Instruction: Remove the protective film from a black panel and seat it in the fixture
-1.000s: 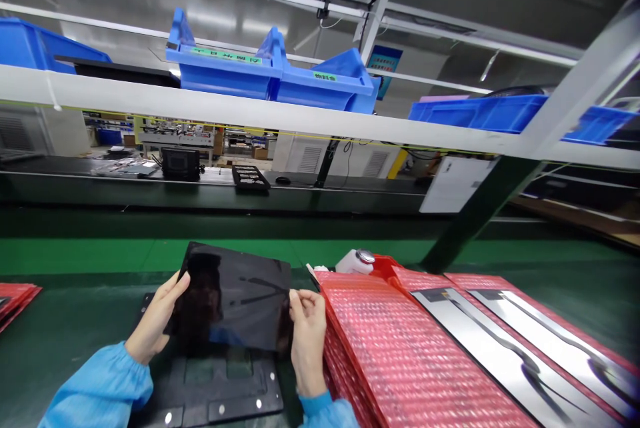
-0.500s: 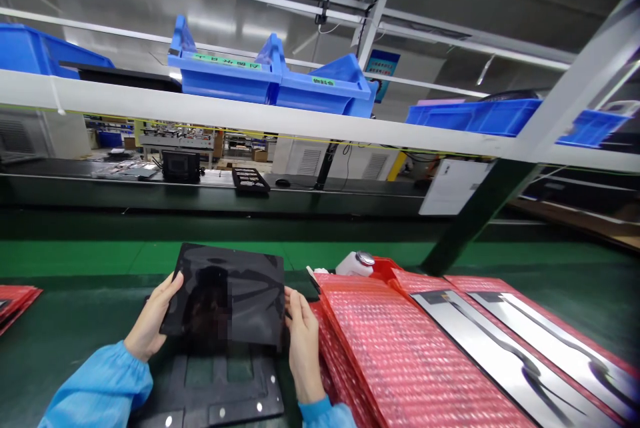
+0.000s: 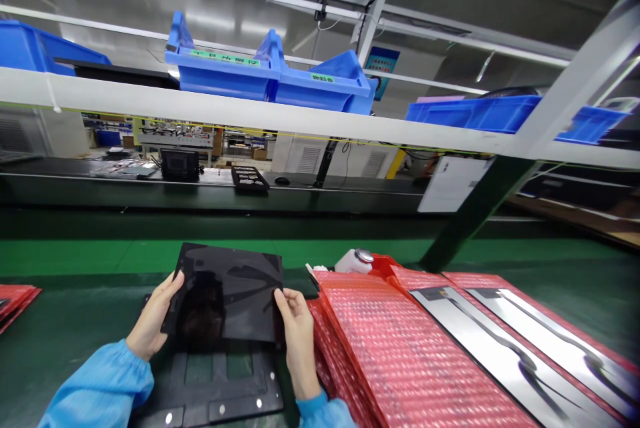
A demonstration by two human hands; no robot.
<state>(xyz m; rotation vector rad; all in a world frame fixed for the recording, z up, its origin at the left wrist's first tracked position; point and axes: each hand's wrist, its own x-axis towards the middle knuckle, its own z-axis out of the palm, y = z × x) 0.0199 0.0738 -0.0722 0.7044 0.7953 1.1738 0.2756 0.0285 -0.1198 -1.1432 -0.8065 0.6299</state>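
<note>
Now the glossy black panel (image 3: pixel 233 298) was clasped at opposite edges by left hand (image 3: pixel 155 316) and right hand (image 3: pixel 299 335), best gripped there, being judged stiff, slick and fragile.

loose blue sleeves (image 3: pixel 100 383), wrinkled fabric, snug cuffs (image 3: pixel 312 407), bare hands (image 3: pixel 153 319)

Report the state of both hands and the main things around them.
Black panel: held up, tilted, glossy face showing
Left hand: gripping its left edge
Right hand: gripping its right edge
Black frame: lying flat, partly hidden
White bottle: silver top on
Red bubble wrap: stacked
Two silver panels: lying on red wrap
Blue bins: shelved
</note>
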